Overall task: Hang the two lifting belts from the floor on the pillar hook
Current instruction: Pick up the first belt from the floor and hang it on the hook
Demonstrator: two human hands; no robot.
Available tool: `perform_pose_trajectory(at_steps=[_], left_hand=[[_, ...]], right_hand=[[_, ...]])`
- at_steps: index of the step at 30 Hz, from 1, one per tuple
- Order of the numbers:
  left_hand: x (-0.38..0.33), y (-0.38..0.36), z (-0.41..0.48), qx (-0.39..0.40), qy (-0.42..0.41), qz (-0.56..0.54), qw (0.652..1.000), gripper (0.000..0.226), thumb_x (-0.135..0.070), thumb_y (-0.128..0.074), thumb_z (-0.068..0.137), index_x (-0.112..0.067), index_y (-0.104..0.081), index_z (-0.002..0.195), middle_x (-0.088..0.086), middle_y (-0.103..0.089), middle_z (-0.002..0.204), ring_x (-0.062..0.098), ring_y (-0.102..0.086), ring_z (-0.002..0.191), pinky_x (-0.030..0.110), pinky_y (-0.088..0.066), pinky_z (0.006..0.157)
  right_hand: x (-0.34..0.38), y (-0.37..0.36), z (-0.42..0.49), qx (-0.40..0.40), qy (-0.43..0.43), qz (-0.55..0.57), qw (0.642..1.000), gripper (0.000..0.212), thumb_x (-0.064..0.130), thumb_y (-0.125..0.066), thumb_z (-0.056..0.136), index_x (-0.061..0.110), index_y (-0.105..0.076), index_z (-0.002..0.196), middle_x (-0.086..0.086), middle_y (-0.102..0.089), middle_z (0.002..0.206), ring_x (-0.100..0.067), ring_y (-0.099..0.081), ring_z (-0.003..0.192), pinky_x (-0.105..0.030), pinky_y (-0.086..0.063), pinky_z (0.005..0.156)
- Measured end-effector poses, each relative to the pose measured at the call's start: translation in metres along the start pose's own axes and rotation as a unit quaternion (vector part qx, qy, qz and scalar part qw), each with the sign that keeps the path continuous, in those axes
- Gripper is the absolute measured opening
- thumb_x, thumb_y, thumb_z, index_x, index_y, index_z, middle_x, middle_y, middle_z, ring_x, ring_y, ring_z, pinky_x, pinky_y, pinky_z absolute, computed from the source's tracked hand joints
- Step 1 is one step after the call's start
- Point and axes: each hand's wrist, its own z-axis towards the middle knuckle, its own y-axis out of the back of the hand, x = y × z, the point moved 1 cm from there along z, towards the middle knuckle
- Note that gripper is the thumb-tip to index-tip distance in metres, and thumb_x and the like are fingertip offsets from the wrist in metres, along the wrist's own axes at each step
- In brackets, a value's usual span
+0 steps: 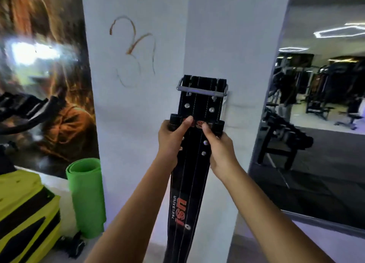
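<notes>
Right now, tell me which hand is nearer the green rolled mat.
Left. The left hand grips the belt on the side toward the mat; the right hand is farther.

I see both hands raised against the white pillar [138, 104], gripping one black lifting belt [199, 108] held upright. The left hand [170, 140] clasps the belt's left edge, thumb laid across its face; the right hand [221, 150] clasps the right edge, thumb on the red lettering. Above the hands sits the belt's metal buckle [201, 90], against the pillar corner. The strap hangs down between the forearms. Left of the left forearm stands a rolled green mat [87, 197]; right of the right hand, a mirror [325, 124].
</notes>
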Motion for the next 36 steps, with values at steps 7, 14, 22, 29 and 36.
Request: perform_pose_trajectory(at_steps=[7,14,22,29,36], left_hand=[[-0.048,-0.04,-0.016,0.119,-0.06,0.019,0.991,0.031,-0.041,-0.066,0.082,-0.011,-0.062,0.088,0.009,-0.069,0.086,0.023,-0.069,0.08,0.04,-0.057,0.079],[-0.064,-0.059,-0.019,0.209,-0.06,0.031,0.976,0.038,-0.037,-0.057,0.09,-0.001,-0.065,0.099,0.018,-0.071,0.092,0.031,-0.071,0.083,0.037,-0.06,0.077],[-0.086,-0.071,-0.024,0.29,-0.079,-0.053,0.952,0.021,-0.017,-0.06,0.089,-0.006,-0.066,0.106,0.008,-0.074,0.095,0.023,-0.072,0.09,0.035,-0.058,0.082],[-0.065,-0.053,-0.042,0.316,-0.038,-0.033,0.947,0.022,-0.012,-0.066,0.084,-0.007,-0.068,0.106,0.012,-0.074,0.103,0.027,-0.071,0.096,0.035,-0.057,0.084],[-0.063,-0.036,-0.049,0.354,-0.006,-0.033,0.935,0.016,-0.009,-0.065,0.084,-0.01,-0.068,0.099,0.009,-0.075,0.096,0.025,-0.072,0.091,0.032,-0.058,0.08]], right_hand=[[0.083,0.021,-0.016,-0.109,0.09,0.037,0.989,0.014,0.033,-0.072,0.076,0.021,-0.065,0.075,0.001,-0.059,0.069,-0.022,-0.056,0.069,-0.029,-0.042,0.052],[0.132,0.03,-0.026,-0.127,0.135,0.006,0.983,0.013,0.032,-0.071,0.078,0.023,-0.062,0.075,0.005,-0.06,0.073,-0.014,-0.054,0.07,-0.026,-0.035,0.048],[0.178,0.028,-0.037,-0.125,0.213,-0.011,0.969,0.013,0.017,-0.07,0.08,0.021,-0.06,0.071,0.005,-0.063,0.076,-0.016,-0.06,0.082,-0.036,-0.049,0.073],[0.193,0.019,-0.044,-0.127,0.22,0.004,0.967,0.019,0.017,-0.071,0.079,0.022,-0.056,0.068,0.006,-0.061,0.075,-0.015,-0.058,0.082,-0.033,-0.043,0.07],[0.205,0.009,-0.055,-0.126,0.229,0.013,0.965,0.023,0.017,-0.07,0.079,0.021,-0.053,0.065,0.006,-0.059,0.074,-0.013,-0.053,0.073,-0.028,-0.037,0.053]])
